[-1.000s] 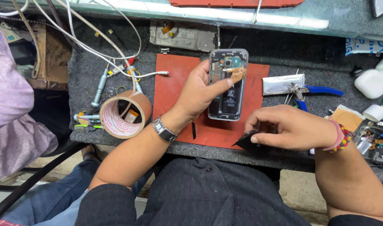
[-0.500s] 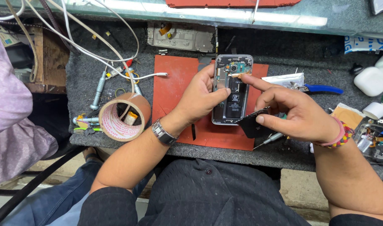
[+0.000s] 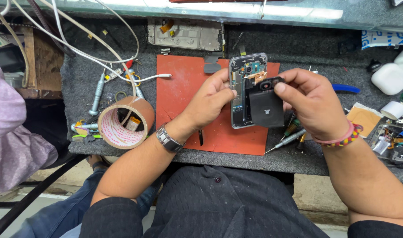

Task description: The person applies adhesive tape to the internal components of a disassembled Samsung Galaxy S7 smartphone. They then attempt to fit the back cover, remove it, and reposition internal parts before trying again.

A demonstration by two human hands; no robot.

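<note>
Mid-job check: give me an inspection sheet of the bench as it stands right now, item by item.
Surface: dark grey bench with a red mat.
Job's things: opened phone in left hand; black cover part in right hand, laid against the phone.
Clutter: tape roll, screwdrivers, bare phone frame, white earbud case.
Grips: both closed on their parts.
Cables: white cables across the bench's left.
Surroundings: another person's purple sleeve at left.
</note>
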